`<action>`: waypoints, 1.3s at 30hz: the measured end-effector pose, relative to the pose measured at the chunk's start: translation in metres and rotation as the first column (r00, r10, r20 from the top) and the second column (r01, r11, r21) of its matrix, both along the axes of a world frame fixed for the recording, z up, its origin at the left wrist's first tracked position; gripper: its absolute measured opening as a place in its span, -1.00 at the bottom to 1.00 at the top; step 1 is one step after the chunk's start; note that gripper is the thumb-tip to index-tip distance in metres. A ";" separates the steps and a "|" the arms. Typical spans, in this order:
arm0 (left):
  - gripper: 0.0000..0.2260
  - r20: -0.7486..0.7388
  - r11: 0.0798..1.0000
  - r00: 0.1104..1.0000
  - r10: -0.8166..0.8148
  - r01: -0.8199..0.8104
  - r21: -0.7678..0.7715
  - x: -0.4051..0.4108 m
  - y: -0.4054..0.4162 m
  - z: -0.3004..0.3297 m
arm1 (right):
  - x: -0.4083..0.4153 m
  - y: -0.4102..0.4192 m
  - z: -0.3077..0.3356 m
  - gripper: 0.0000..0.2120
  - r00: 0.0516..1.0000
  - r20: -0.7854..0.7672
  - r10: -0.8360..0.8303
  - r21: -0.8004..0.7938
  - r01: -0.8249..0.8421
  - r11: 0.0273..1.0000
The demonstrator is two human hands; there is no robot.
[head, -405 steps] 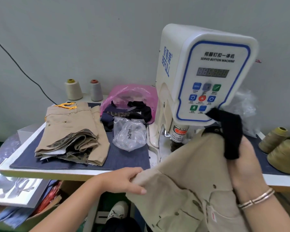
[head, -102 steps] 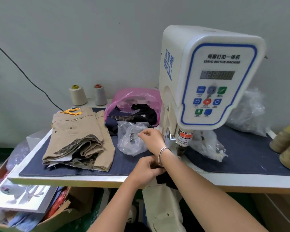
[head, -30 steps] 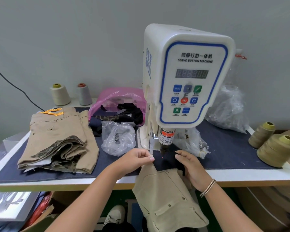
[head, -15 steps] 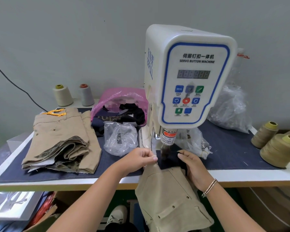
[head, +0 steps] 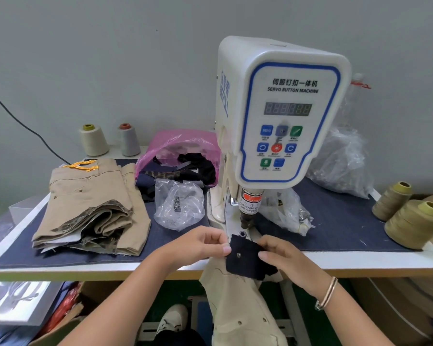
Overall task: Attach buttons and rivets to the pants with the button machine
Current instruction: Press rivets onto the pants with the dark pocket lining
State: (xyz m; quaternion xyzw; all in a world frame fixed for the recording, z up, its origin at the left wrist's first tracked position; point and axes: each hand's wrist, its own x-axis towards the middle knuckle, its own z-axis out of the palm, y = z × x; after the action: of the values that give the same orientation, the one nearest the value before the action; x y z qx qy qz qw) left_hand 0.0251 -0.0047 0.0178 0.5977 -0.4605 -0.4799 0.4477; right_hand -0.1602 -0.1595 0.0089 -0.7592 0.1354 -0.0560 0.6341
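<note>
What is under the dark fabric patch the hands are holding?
Beige pants lie under the dark patch, hanging off the table edge. A metal rivet sits on top. Left hand and right hand pinch its sides. The covered pants area is hidden.

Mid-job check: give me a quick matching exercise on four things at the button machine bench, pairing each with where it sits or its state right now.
Things:
1. dark patch
2. folded tan pants
3. olive thread cones
4. pink bag

Places or states:
A. right end of the table
B. behind the clear bag, left of the button machine
C. stacked on the table's left side
D. pinched between left hand and right hand, a metal stud showing

Pairs: 1-D, 2-C, 3-A, 4-B
</note>
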 end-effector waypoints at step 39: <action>-0.86 -0.462 0.915 0.863 0.205 -0.336 -0.222 -0.053 -0.001 0.041 | -0.083 0.037 -0.044 -0.47 0.700 -0.247 -0.670 0.294 0.713 0.636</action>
State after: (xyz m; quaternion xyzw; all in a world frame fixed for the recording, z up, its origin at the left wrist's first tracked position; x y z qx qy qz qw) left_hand -0.0277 -0.0056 0.0584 0.4629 -0.3273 -0.4571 0.6853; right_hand -0.2433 -0.1221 -0.0352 -0.5181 0.4598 -0.2247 0.6854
